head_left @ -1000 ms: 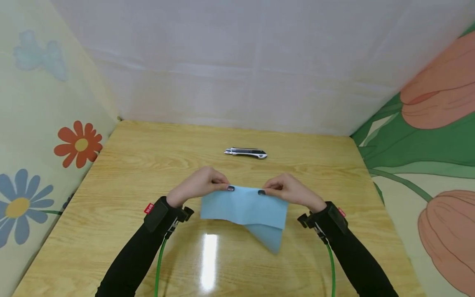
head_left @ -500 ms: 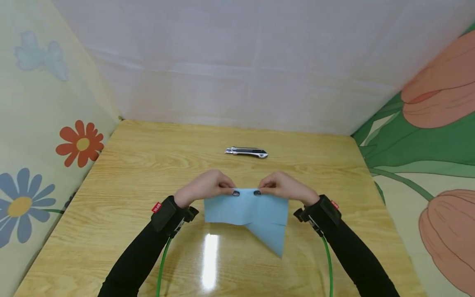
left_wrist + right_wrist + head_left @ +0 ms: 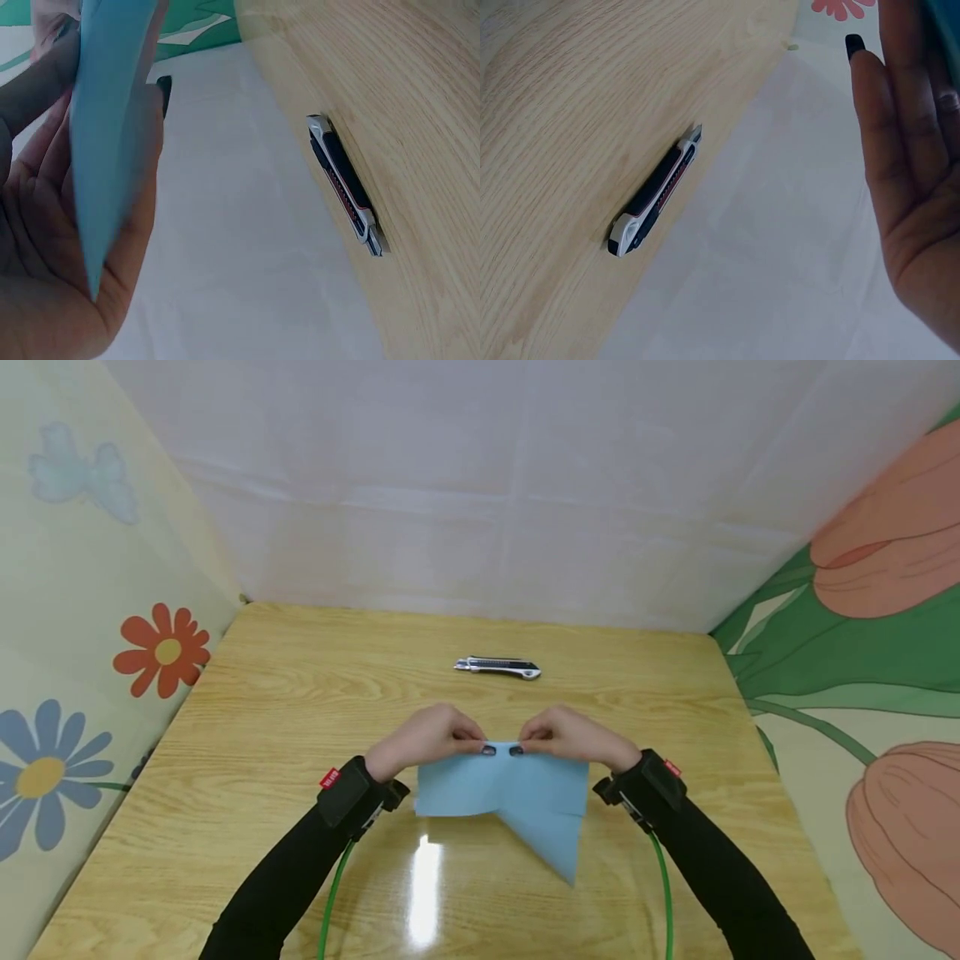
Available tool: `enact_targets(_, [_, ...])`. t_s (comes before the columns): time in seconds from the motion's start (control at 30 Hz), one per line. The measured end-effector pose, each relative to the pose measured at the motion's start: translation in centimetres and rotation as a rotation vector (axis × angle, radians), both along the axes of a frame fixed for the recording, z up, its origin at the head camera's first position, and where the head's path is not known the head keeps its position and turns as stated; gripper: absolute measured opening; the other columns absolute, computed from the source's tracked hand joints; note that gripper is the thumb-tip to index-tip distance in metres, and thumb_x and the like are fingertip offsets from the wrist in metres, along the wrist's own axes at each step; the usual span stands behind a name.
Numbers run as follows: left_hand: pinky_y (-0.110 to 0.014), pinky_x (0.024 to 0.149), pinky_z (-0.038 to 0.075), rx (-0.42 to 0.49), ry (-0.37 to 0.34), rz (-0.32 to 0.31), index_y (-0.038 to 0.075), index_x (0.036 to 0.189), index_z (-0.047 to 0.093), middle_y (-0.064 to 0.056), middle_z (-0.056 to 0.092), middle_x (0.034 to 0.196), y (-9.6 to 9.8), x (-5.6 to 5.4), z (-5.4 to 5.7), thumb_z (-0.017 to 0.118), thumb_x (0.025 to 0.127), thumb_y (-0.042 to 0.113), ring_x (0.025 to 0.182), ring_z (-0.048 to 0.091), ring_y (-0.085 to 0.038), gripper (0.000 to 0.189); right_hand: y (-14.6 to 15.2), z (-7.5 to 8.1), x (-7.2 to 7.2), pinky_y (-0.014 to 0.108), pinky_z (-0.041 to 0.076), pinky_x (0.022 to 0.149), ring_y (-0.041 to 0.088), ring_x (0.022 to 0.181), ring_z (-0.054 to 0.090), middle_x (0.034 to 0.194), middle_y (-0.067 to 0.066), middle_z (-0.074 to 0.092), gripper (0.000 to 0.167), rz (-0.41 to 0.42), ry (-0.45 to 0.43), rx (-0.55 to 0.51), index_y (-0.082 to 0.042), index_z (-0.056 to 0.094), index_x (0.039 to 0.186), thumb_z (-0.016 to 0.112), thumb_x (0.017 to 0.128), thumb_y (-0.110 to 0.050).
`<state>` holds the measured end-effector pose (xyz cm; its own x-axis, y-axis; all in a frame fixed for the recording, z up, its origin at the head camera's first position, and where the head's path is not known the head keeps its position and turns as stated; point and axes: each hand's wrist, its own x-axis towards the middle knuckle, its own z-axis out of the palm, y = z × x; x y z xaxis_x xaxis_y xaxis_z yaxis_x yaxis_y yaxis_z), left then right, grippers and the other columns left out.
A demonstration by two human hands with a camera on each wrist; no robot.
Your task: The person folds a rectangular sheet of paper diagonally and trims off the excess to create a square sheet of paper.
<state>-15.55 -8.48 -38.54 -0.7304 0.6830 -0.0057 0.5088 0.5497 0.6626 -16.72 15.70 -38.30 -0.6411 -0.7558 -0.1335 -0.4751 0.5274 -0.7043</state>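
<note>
A folded sheet of light blue paper (image 3: 461,787) hangs between my two hands in the head view, a pointed flap slanting down at its lower right. My left hand (image 3: 427,739) pinches its top edge left of the middle, thumb in front. Close beside it, my right hand (image 3: 573,739) pinches the same edge, the thumbs a short gap apart. In the left wrist view the paper (image 3: 112,135) stands edge-on between thumb and fingers. Only a sliver of the paper (image 3: 949,30) shows at the corner of the right wrist view, past the right hand (image 3: 922,165).
Beyond the hands a utility knife (image 3: 497,667) lies on the wooden table (image 3: 300,693). A white cloth (image 3: 480,485) hangs behind the table's far edge. Flower-printed panels stand at left and right. Green cables run from both wrists.
Both hands have slid closer together along the paper's top edge, the left moving right. The paper has shifted slightly right and toward me, its pointed flap spreading lower. The utility knife stays put.
</note>
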Motion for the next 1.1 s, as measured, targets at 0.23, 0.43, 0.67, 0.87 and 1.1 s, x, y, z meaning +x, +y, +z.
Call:
enact_targets(0.23, [-0.019, 0.059, 0.045, 0.034, 0.047, 0.045, 0.007, 0.088, 0.076, -0.001, 0.072, 0.081, 0.0, -0.1, 0.1, 0.066, 0.088, 0.014, 0.065, 0.056, -0.003, 0.012, -0.3, 0.4, -0.2, 0.022, 0.049, 0.066, 0.005, 0.071, 0.060, 0.086, 0.005, 0.071, 0.015, -0.032, -0.008, -0.021, -0.001, 0.072, 0.097, 0.059, 0.092, -0.007])
enact_targets(0.43, [-0.021, 0.062, 0.046, 0.005, 0.074, 0.063, 0.008, 0.089, 0.075, 0.000, 0.072, 0.082, 0.1, -0.1, 0.3, 0.066, 0.088, 0.015, 0.068, 0.058, -0.005, 0.012, -0.7, 0.1, -0.5, 0.021, 0.049, 0.066, 0.005, 0.071, 0.059, 0.088, 0.006, 0.070, 0.016, -0.011, 0.012, -0.031, 0.000, 0.071, 0.099, 0.058, 0.092, -0.007])
enact_targets(0.67, [-0.022, 0.066, 0.047, 0.033, 0.076, 0.040, 0.009, 0.094, 0.075, 0.000, 0.072, 0.087, 0.7, 0.0, -0.4, 0.064, 0.090, 0.015, 0.075, 0.063, -0.007, 0.014, -1.0, -0.3, -0.2, 0.020, 0.047, 0.063, 0.003, 0.066, 0.055, 0.085, 0.006, 0.070, 0.015, -0.003, 0.038, -0.051, -0.001, 0.072, 0.096, 0.059, 0.092, -0.005])
enact_targets(0.87, [-0.022, 0.064, 0.047, 0.036, 0.122, 0.059, 0.010, 0.091, 0.075, 0.002, 0.072, 0.083, 0.9, 0.1, -0.6, 0.064, 0.089, 0.015, 0.072, 0.062, -0.006, 0.012, -1.1, -0.2, 0.1, 0.021, 0.048, 0.066, 0.005, 0.073, 0.059, 0.092, 0.007, 0.070, 0.017, -0.007, 0.028, -0.063, -0.001, 0.071, 0.101, 0.057, 0.092, -0.002])
enact_targets(1.1, [-0.020, 0.062, 0.046, 0.036, 0.147, 0.059, 0.012, 0.088, 0.075, 0.003, 0.071, 0.082, 1.0, 0.4, -0.8, 0.065, 0.089, 0.015, 0.071, 0.061, -0.005, 0.011, -1.0, -0.4, 0.2, 0.021, 0.048, 0.065, 0.005, 0.071, 0.059, 0.090, 0.006, 0.071, 0.016, -0.015, 0.021, -0.070, -0.002, 0.072, 0.098, 0.059, 0.092, -0.005])
